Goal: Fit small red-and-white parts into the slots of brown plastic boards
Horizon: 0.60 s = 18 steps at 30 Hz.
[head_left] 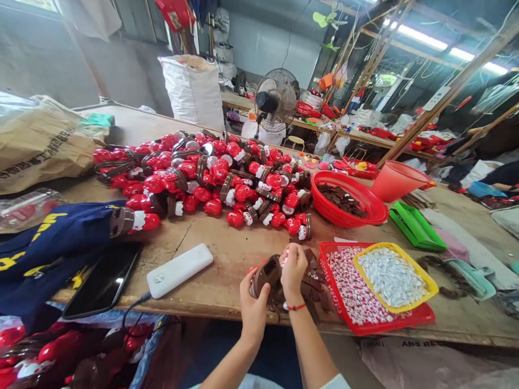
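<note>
My left hand (252, 305) is wrapped round a brown plastic toy figure (267, 274) held tilted, its dark rectangular opening facing up; a bit of red shows by my fingertips. Close beside it, my right hand (294, 270), with a red string bracelet (295, 307), is closed in a pinch. Something small and pinkish-white shows at its fingertips, too small to name. Flat brown plastic pieces (314, 281) lie on the table under and beside this hand. To the right stands a red tray (346, 319) of small red-and-white pieces, with a yellow tray (430, 284) of white pieces resting on it.
A big heap of red-and-brown figures (219, 175) covers the table's back. Behind the trays are a red basket (330, 210) of brown pieces and a green tray (417, 227). Leftward lie a white power bank (180, 270), a phone (103, 281) and dark blue cloth (60, 237).
</note>
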{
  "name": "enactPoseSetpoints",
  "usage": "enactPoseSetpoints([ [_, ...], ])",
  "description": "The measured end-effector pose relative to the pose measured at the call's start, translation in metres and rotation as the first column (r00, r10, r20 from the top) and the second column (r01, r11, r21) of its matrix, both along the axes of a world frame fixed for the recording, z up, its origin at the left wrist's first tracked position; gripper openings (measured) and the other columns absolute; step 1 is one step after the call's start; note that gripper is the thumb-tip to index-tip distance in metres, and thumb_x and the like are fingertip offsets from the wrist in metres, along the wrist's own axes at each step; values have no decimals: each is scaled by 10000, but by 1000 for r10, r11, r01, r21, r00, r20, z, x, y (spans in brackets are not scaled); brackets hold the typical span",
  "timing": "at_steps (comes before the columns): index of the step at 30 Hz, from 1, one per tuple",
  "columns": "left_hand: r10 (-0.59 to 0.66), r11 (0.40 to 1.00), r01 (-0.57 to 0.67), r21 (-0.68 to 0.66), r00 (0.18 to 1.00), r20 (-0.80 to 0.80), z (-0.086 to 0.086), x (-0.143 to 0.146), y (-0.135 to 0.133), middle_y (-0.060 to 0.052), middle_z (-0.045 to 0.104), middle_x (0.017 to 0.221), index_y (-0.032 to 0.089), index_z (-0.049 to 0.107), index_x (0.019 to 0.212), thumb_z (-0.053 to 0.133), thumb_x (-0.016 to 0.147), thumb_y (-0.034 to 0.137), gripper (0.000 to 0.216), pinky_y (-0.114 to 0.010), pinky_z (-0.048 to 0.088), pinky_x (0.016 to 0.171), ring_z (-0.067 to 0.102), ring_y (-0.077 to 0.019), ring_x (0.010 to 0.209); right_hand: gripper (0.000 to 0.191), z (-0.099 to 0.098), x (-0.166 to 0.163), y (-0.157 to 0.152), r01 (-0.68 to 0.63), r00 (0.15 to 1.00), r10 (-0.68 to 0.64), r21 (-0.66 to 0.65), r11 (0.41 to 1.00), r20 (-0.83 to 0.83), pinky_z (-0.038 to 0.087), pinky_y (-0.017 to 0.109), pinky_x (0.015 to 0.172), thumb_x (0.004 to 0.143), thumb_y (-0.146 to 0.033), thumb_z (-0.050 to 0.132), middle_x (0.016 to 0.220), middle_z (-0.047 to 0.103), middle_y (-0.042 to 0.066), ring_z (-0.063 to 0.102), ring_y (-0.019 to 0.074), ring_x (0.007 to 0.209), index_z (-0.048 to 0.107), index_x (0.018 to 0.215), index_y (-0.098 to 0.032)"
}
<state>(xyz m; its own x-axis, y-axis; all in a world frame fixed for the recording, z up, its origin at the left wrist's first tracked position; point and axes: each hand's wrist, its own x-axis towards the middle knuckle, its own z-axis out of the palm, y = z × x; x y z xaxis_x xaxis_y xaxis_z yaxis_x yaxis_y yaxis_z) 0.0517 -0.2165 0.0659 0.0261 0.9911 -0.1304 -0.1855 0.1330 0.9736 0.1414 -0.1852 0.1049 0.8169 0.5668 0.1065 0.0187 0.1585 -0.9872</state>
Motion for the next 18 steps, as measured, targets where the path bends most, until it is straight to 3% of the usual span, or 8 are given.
enactPoseSetpoints([
  [4, 28, 999, -27, 31, 998, -53, 0, 4, -1, -87, 534, 1053, 181, 549, 971, 610, 593, 280, 396, -412, 334, 916, 474, -237, 1023, 304, -20, -7, 3, 5, 946, 28, -101, 995, 322, 341, 206, 468, 759, -428, 368, 550, 443, -29, 416, 72, 469, 468, 669, -156],
  [6, 22, 1000, -22, 10, 999, -48, 0, 4, 1, -85, 543, 1027, 176, 556, 955, 615, 576, 267, 394, -410, 337, 908, 483, -239, 1006, 300, -22, -5, 3, -46, 936, 79, -105, 993, 342, 344, 207, 480, 758, -426, 376, 533, 434, -36, 413, 71, 472, 465, 661, -156],
  [9, 11, 997, -8, -81, 999, 32, 2, 5, 1, -79, 562, 1003, 177, 551, 959, 624, 566, 274, 412, -386, 356, 884, 504, -232, 977, 263, -17, -2, 5, -109, 989, 111, -23, 994, 97, 295, 180, 400, 742, -405, 396, 480, 372, -71, 356, 49, 398, 417, 638, -164],
  [12, 13, 984, 16, -180, 987, 159, 7, 5, -1, -77, 580, 986, 174, 532, 971, 634, 566, 299, 436, -354, 380, 848, 524, -213, 937, 212, -8, 1, 10, -93, 976, 109, 90, 992, -188, 212, 153, 335, 723, -354, 399, 448, 309, -99, 283, 26, 338, 350, 620, -174],
  [18, 44, 957, 51, -287, 948, 315, 17, 6, -2, -58, 602, 903, 182, 518, 946, 654, 550, 319, 440, -302, 430, 737, 551, -187, 841, 218, 9, 4, 13, -109, 930, 151, 140, 984, -334, 201, 146, 322, 700, -341, 423, 435, 297, -109, 257, 17, 324, 320, 602, -175],
])
